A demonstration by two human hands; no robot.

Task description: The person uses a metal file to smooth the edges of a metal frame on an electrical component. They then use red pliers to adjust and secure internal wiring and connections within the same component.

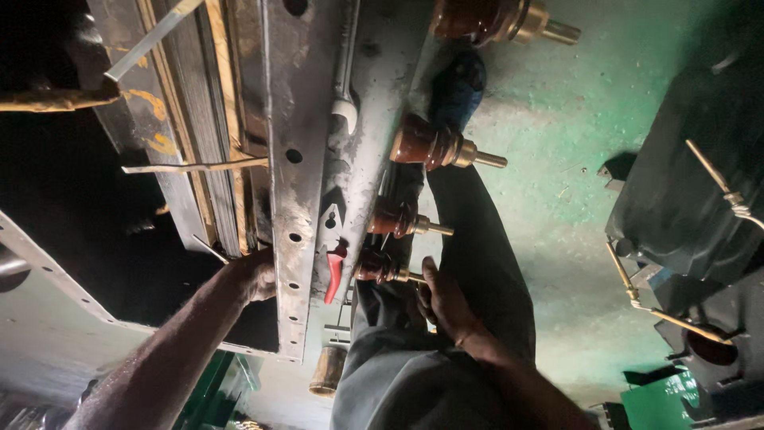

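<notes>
A person's left hand point(256, 275) clutched the drilled steel plate point(296, 183) at 7 o'clock; the right hand point(446, 306) lay loosely against the nearest bushing point(380, 267), grip unclear. Judged mid-fitting; next, seating that bushing squarely.

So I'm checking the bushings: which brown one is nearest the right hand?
The lowest brown bushing in the row; the right hand almost touches its brass stud.

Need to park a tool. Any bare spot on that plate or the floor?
Plate is crowded: spanner, red-handled pliers, brown insulators along its edge. Free: green floor between the insulators and the dark casing. Left hand grips the drilled rail; right hand at the lowest insulator.
</notes>
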